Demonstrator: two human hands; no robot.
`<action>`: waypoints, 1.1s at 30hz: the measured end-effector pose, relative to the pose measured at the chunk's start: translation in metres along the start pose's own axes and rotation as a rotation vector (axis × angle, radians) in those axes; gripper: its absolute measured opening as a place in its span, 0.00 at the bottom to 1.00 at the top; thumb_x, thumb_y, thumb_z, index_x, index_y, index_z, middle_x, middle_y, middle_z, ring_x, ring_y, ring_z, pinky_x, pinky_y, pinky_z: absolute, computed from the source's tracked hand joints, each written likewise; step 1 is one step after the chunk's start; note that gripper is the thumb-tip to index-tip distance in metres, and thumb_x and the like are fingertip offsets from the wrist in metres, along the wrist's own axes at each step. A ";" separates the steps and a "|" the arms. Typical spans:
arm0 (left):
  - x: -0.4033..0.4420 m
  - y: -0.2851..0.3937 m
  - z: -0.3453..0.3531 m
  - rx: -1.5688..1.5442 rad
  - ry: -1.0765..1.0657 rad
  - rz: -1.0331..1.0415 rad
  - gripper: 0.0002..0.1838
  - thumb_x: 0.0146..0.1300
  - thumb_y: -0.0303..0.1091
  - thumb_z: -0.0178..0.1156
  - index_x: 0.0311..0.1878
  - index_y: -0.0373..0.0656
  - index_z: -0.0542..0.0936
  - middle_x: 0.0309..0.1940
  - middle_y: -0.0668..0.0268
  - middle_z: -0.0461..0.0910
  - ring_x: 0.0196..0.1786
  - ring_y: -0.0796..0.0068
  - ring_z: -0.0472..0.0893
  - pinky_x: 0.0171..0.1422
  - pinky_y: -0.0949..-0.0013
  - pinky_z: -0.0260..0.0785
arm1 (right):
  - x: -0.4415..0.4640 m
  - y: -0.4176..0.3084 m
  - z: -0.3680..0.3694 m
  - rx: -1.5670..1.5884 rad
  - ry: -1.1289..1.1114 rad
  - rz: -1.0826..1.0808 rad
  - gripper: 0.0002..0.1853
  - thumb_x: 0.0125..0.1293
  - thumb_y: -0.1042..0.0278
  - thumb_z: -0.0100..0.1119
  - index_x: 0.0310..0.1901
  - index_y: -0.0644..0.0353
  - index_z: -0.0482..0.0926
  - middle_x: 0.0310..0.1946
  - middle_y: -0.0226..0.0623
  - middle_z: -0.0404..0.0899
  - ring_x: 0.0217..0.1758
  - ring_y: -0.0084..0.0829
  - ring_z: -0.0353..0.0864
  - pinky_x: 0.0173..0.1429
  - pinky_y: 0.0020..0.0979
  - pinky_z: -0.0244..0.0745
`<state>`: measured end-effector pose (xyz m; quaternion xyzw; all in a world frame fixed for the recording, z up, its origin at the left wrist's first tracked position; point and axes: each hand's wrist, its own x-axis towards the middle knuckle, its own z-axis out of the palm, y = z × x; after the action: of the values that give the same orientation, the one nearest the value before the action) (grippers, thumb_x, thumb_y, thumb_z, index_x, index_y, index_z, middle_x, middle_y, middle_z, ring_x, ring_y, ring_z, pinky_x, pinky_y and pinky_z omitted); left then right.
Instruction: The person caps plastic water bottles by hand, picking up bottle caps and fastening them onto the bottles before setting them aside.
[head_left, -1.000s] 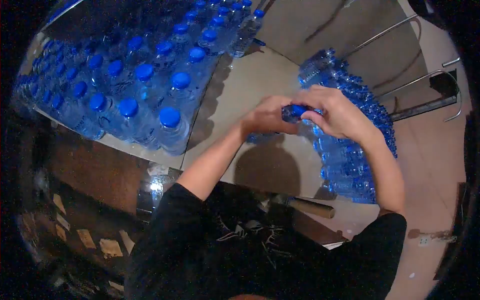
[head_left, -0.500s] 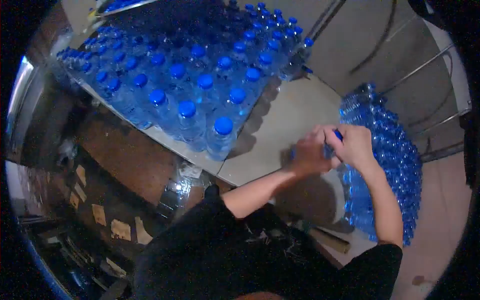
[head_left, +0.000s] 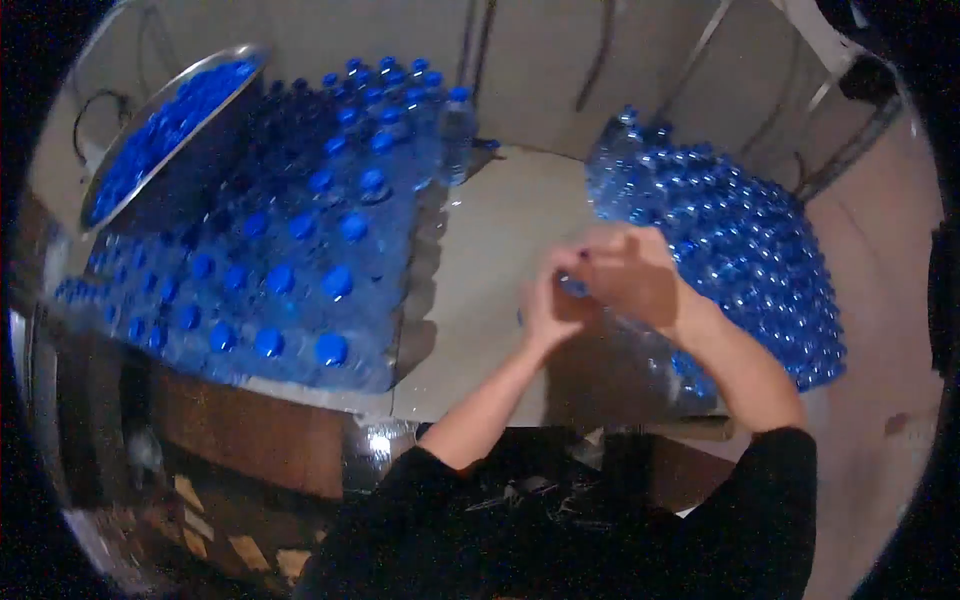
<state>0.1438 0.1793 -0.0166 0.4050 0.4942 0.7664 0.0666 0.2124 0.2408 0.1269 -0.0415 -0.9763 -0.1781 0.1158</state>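
Both my hands are close together over the pale work surface (head_left: 490, 230). My left hand (head_left: 550, 310) is closed round a clear bottle (head_left: 573, 285), whose neck shows between the hands. Over the top of it is my right hand (head_left: 635, 275), blurred, its fingers curled. A small dark blue spot shows at those fingertips, too smeared to name. To the left stand rows of filled bottles with blue caps (head_left: 332, 349). On the right is a dense group of clear bottles with no blue caps visible (head_left: 740, 240).
A metal-rimmed bowl of loose blue caps (head_left: 165, 135) sits at the upper left. One capped bottle (head_left: 457, 135) stands at the back corner of the left group. Metal rods (head_left: 850, 150) run along the back right. Below the front edge lies a dark, cluttered floor.
The view has swung, bringing the bowl of caps into sight. My hands remain together, but the blue cap that showed clearly between them a second ago is now hardly visible.
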 end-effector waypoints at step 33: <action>-0.043 -0.029 -0.144 0.791 -0.193 -0.198 0.23 0.50 0.36 0.70 0.49 0.40 0.77 0.56 0.52 0.73 0.60 0.48 0.73 0.65 0.52 0.66 | 0.107 0.151 0.054 0.550 -0.229 0.506 0.22 0.56 0.52 0.69 0.34 0.69 0.81 0.28 0.51 0.83 0.34 0.43 0.85 0.41 0.40 0.78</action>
<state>0.0653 0.0709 -0.0903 0.4199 0.7783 0.4661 0.0254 0.1157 0.4051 0.1548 -0.2682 -0.9530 0.1305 0.0531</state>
